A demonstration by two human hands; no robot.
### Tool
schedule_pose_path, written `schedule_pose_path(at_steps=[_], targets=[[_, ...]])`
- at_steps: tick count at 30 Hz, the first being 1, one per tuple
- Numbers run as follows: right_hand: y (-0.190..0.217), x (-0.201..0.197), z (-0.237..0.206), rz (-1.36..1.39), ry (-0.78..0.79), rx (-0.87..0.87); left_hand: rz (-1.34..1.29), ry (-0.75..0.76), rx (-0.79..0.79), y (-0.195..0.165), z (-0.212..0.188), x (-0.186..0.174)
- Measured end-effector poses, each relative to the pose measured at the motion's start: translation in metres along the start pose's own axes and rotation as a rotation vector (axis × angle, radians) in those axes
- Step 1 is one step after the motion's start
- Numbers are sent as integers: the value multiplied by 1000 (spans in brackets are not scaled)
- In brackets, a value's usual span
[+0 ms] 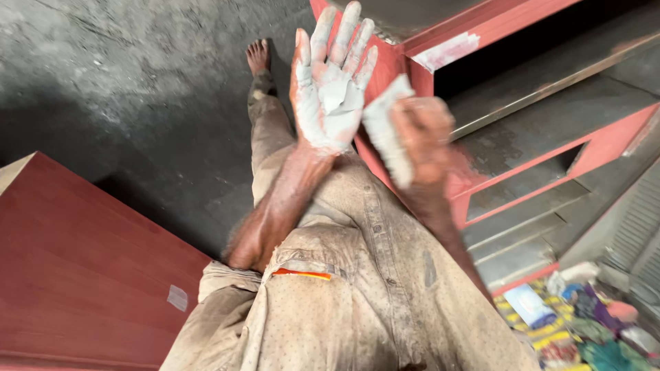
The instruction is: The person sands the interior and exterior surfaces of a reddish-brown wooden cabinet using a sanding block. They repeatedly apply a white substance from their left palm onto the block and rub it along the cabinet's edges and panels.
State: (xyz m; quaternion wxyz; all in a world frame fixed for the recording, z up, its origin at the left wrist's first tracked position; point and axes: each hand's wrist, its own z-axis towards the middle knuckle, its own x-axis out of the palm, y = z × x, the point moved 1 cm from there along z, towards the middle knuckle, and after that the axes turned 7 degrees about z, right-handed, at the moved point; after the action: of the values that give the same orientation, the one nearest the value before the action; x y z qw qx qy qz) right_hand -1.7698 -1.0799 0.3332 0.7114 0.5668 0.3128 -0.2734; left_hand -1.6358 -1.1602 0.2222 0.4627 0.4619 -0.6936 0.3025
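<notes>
Red cabinet [522,103] just behind your hands. Red board [75,275] well left, below. Your left hand [330,89] open, fingers spread wide, palm coated white. Your right hand [423,141] clamped on white cloth pad [385,134], just right of left palm.

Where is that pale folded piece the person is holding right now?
In the head view, the pale folded piece sits just right of centre, gripped in the right hand, beside the open, paste-coated left hand and in front of the red cabinet.
</notes>
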Motion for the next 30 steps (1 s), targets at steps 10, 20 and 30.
schedule_pose_path(at_steps=[10, 20, 30], targets=[[-28, 30, -22, 163, 185, -67, -176, 106, 269, -16, -14, 1], [-37, 29, -20, 526, 233, 76, 796, 40, 280, -4, 19, -41], [-38, 25, -9, 721, 249, 372, 613, 68, 386, -25, 0, -70]])
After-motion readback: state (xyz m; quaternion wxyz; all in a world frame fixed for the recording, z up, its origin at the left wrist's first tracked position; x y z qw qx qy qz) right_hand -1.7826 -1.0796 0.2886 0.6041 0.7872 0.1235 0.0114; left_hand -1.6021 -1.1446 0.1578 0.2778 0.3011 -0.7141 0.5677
